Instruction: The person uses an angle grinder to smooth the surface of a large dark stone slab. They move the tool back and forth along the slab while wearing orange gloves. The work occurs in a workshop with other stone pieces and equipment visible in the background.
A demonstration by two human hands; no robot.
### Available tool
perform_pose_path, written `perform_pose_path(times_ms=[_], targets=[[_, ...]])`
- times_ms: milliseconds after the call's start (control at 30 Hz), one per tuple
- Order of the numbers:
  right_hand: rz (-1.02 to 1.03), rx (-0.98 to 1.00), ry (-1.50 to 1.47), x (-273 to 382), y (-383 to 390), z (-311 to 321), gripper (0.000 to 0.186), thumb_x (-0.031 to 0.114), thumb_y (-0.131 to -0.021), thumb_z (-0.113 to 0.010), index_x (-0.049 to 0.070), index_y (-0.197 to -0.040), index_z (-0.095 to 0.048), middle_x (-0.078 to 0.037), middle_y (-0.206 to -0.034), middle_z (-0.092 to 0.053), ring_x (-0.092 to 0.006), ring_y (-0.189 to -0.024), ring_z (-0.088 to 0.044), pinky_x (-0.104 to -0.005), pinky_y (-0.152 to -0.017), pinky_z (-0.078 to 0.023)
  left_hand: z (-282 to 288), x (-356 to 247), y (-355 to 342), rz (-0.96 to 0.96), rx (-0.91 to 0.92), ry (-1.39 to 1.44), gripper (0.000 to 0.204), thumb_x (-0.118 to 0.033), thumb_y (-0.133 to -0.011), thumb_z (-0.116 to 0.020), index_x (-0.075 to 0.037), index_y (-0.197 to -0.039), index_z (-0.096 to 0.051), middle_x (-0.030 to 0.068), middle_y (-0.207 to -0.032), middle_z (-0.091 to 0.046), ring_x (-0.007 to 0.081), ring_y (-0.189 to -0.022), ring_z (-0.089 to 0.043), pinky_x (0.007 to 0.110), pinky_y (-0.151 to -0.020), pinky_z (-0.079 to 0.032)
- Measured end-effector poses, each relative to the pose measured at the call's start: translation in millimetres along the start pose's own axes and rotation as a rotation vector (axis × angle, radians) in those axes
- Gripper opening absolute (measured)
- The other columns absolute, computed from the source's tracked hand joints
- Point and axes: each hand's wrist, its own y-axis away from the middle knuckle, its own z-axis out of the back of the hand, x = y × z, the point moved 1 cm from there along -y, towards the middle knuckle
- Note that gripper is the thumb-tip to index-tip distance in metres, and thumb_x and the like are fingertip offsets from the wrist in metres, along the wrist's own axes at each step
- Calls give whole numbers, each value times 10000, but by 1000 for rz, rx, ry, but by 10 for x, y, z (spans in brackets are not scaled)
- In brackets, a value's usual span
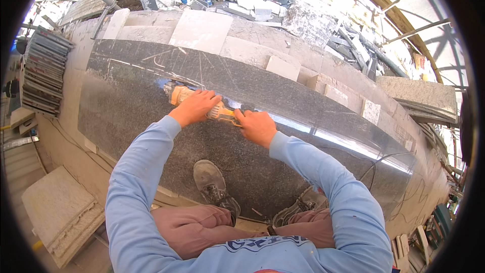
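Note:
My left hand (196,107) is closed on the front body of a yellow angle grinder (178,94). My right hand (255,126) grips the same tool's rear, to the right. The grinder's head lies low over a long, dark speckled stone slab (126,111), beside a pale scored line and some blue colour; whether its disc touches the stone cannot be told. A black cable (373,164) loops across the slab's right part. Both my boots (209,177) are on the slab's near part, below my hands.
Pale blocks (283,68) line the slab's far side, with stone rubble (252,5) beyond. Stacked slabs stand at the left (43,68) and right (419,96). More pale panels (55,202) lie at lower left. Scaffold poles (414,33) frame the upper right.

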Motion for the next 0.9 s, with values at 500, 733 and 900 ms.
perform_pose_path(times_ms=[500, 733, 900], targets=[[21, 7, -12, -21, -9, 113, 457, 173, -898, -636, 46, -1326, -537, -142, -884, -697, -320, -719, -710, -437, -610, -560, -24, 15, -64, -14, -41, 8, 711, -51, -688, -837, -63, -1323, -518, 111, -1189, -595, 301, -1128, -620, 418, -936, -478], [25, -10, -38, 45, -159, 77, 398, 180, -875, -659, 65, -1234, -533, -137, -837, -693, -337, -701, -702, -455, -596, -544, -62, 149, 19, 0, -67, 75, 721, -53, -696, -834, -57, -1341, -512, 123, -1223, -591, 314, -1177, -585, 418, -987, -458], [24, -2, -61, 184, -281, 66, 354, 164, -870, -651, 53, -1192, -557, -148, -817, -704, -347, -719, -711, -463, -603, -548, -181, 166, 226, 40, -245, 22, 721, -79, -690, -848, -61, -1334, -524, 127, -1255, -584, 323, -1211, -556, 467, -1033, -429]])
